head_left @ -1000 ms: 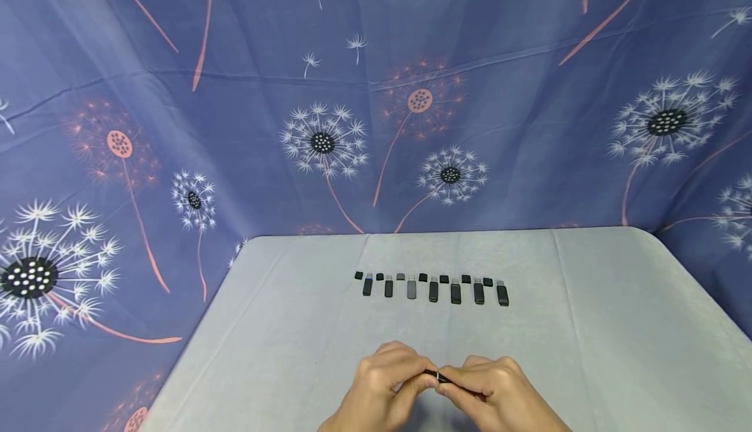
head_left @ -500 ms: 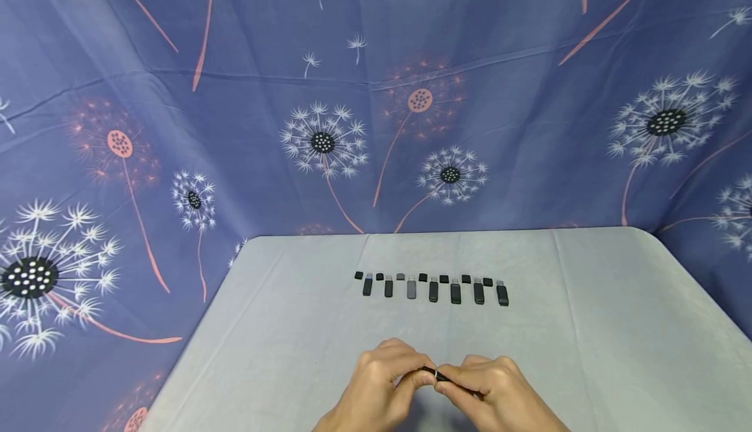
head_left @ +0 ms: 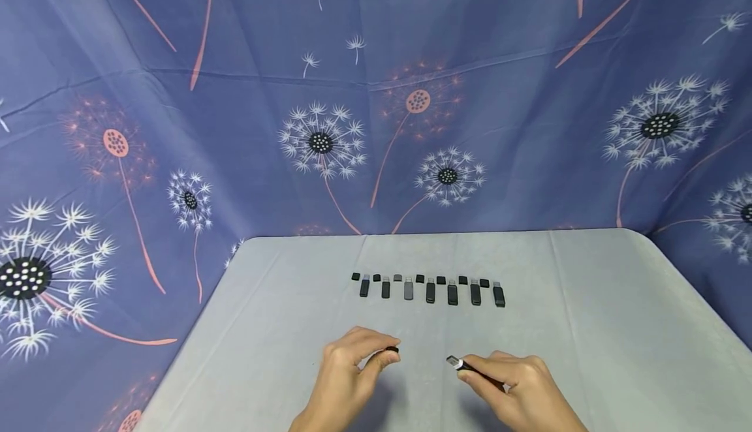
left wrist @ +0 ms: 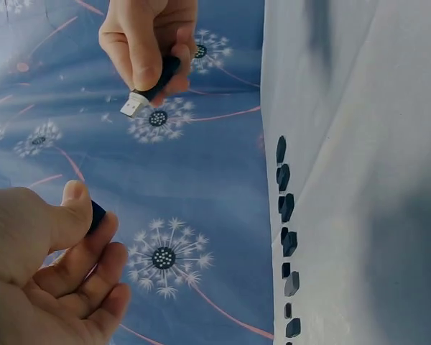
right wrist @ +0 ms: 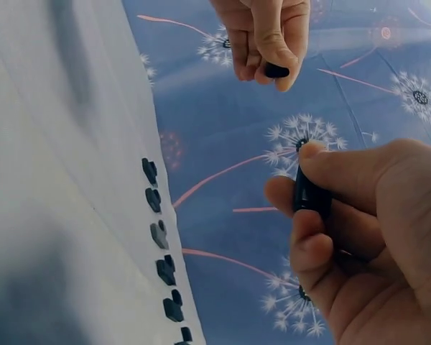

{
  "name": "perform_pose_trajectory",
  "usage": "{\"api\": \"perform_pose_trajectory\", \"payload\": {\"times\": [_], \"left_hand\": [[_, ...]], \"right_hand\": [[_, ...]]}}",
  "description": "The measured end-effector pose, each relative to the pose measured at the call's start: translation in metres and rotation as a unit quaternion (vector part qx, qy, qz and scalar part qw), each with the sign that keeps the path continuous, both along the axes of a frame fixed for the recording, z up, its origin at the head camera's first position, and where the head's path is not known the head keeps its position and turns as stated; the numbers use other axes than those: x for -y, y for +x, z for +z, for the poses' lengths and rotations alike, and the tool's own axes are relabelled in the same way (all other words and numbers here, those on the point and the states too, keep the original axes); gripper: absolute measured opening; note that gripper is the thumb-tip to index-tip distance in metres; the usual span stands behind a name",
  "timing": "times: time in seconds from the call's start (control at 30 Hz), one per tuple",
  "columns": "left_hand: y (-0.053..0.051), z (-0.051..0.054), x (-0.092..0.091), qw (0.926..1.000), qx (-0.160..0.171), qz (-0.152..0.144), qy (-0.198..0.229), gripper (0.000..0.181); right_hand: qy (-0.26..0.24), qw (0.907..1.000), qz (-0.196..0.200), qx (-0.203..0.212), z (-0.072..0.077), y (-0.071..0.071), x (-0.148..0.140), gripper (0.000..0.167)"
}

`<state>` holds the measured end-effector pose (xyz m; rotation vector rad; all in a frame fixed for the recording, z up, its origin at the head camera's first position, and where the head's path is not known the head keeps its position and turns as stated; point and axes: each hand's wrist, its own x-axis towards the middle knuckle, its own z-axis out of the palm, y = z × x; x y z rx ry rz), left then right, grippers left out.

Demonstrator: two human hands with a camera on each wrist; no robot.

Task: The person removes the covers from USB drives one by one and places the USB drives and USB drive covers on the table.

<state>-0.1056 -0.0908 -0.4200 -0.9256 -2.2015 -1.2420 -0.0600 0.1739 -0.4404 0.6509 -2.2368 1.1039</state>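
Note:
My left hand (head_left: 351, 368) pinches a small black cap (head_left: 392, 350) between thumb and forefinger. In the left wrist view that cap (left wrist: 96, 216) shows just past the thumb tip. A hand's breadth to the right, my right hand (head_left: 523, 383) grips a black USB stick (head_left: 483, 374) by its body, its bare metal plug (head_left: 454, 361) pointing left toward the cap. The right wrist view shows the stick's dark body (right wrist: 312, 192) between thumb and fingers. Both hands are held above the table, apart from each other.
Farther back on the pale table (head_left: 264, 327) lies a row of several uncapped USB sticks (head_left: 431, 290), one of them grey (head_left: 408, 289). Small caps (head_left: 420, 278) lie beside their plug ends. A blue dandelion-print cloth (head_left: 376, 158) hangs behind the table.
The cap has come off the USB stick. My left hand has moved left with the cap, and my right hand has shifted right with the stick, baring its plug.

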Motion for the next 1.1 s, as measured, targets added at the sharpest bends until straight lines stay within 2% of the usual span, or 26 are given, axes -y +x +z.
{"api": "perform_pose_trajectory", "payload": {"times": [0.2,0.3,0.53,0.63,0.77,0.87,1.1], "left_hand": [[-0.001,-0.003,0.001,0.9986,-0.050,-0.020,0.000,0.020],[-0.001,-0.004,0.002,0.9986,-0.050,-0.021,0.000,0.020],[-0.004,-0.003,0.003,0.9960,-0.081,-0.024,0.029,0.020],[-0.005,-0.001,0.004,0.9966,-0.074,-0.009,0.035,0.019],[-0.003,0.000,0.005,0.9989,-0.018,0.013,0.040,0.018],[-0.002,0.002,0.005,0.9988,0.007,0.025,0.041,0.018],[-0.004,0.006,0.006,0.9979,-0.033,0.056,0.001,0.017]], "right_hand": [[0.006,0.9998,0.013,-0.009,0.003,-0.002,-0.002,0.035],[0.008,0.9998,0.010,-0.013,0.003,-0.002,-0.004,0.036],[0.010,0.9997,0.000,-0.024,0.004,-0.003,-0.009,0.036],[0.017,0.9991,-0.001,-0.038,0.004,-0.005,-0.013,0.036],[0.023,0.9986,0.005,-0.048,0.008,-0.007,-0.016,0.037],[0.026,0.9988,0.006,-0.041,0.013,-0.006,-0.017,0.040],[0.020,0.9996,-0.009,-0.020,0.025,-0.008,-0.019,0.042]]}}
